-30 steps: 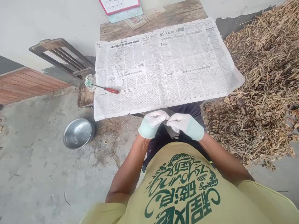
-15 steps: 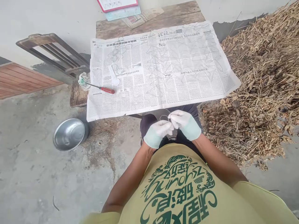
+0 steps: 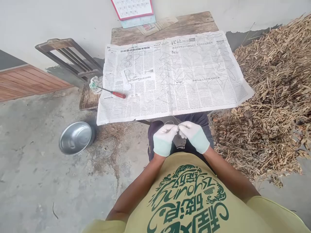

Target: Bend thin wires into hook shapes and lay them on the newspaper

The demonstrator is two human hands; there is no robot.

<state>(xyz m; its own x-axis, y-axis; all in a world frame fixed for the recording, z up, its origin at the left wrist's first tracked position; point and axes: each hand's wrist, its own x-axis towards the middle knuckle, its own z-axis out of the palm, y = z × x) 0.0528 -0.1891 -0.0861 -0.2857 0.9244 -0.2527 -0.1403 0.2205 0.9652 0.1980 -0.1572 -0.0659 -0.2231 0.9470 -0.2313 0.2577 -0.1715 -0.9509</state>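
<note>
In white and pale green gloves, my left hand and my right hand meet over my lap, just below the table's front edge. Both are closed in a pinch on a thin wire, which curves up in a loop above the fingertips. A newspaper covers most of the table, and many thin bent wire shapes lie on it. On its left part are a red-handled screwdriver and a white spoon-shaped piece.
A wooden chair with a crumpled cloth stands left of the table. A metal basin sits on the floor. Dry stalks are heaped at the right. A calendar is at the back.
The view has shifted, so the table and chair sit farther right in it. My hands have turned, and their fingertips now meet more squarely around the wire.
</note>
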